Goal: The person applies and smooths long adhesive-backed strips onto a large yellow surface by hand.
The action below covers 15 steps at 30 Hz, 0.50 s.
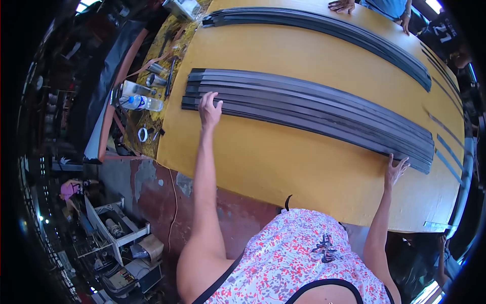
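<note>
A row of long, dark strips (304, 104) lies side by side across the yellow tabletop in front of me. My left hand (210, 110) rests at the near edge of the row close to its left end, fingers slightly curved and thumb apart. Toward the right end, my right hand (395, 172) touches the same near edge with its fingers spread. Neither hand is closed around a strip. Farther back lies a second bundle of dark strips (324, 30), roughly parallel to the first.
A water bottle (144, 103), metal cups (156, 80) and a white ring (143, 134) stand on the stained left end of the yellow table (243, 157). Across it, another person's hand (342, 6) rests on the surface. Thin strips (448, 152) lie at the right.
</note>
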Motion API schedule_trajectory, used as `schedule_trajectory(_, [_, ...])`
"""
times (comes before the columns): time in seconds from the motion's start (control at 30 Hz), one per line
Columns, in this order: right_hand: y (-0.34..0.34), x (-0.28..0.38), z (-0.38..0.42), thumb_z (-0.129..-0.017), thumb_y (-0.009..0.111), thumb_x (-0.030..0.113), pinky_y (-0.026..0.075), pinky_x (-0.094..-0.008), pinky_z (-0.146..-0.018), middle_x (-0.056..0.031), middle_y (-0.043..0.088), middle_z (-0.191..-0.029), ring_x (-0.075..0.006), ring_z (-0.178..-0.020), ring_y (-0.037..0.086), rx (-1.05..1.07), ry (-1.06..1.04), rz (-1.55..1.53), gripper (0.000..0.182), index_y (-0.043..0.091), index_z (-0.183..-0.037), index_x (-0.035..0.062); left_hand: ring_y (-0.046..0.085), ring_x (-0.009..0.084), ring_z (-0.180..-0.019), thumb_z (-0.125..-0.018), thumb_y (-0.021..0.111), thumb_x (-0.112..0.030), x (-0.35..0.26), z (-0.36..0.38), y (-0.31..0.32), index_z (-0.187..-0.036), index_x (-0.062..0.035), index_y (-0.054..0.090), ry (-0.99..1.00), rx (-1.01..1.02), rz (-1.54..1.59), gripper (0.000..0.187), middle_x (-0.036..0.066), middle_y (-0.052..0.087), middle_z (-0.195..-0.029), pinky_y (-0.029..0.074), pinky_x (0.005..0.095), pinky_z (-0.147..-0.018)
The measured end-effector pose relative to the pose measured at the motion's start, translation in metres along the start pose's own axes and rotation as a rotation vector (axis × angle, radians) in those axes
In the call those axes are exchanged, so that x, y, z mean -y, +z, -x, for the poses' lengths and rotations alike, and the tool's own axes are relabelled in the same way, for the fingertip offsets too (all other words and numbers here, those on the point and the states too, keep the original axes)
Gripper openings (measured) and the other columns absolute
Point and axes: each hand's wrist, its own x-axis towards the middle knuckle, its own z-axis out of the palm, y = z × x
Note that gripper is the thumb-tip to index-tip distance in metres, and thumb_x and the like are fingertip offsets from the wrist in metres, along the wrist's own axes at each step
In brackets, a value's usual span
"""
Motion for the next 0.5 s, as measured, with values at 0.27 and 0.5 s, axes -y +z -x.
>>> schedule_trajectory(0.27, [-0.009,0.033,0.019,-0.086,0.057,0.073,0.012,-0.0574,-0.121,-0.0277,0.003,-0.164,-0.0447,-0.152,0.009,0.111,-0.137,0.071,0.103,0.014,-0.161,0.0182,0.035,0.0371,-0.144,-0.092,0.067,-0.033,-0.052,0.113,0.084,-0.150,-0.0101,0.040,-0.296,-0.359,-0.023,0.068,0.023,0.034,-0.156,0.025,0.0626,-0.114])
schedule_trajectory(0.5, [-0.004,0.029,0.009,-0.086,0.055,0.075,0.014,-0.0550,-0.121,-0.0273,0.004,-0.164,-0.0421,-0.152,0.010,0.094,-0.156,0.114,0.102,0.016,-0.161,0.0186,0.027,0.0320,-0.150,-0.097,0.056,-0.044,-0.047,0.095,0.085,-0.157,-0.0139,0.029,-0.300,-0.105,-0.036,0.073,0.013,0.025,-0.164,0.012,0.0699,-0.115])
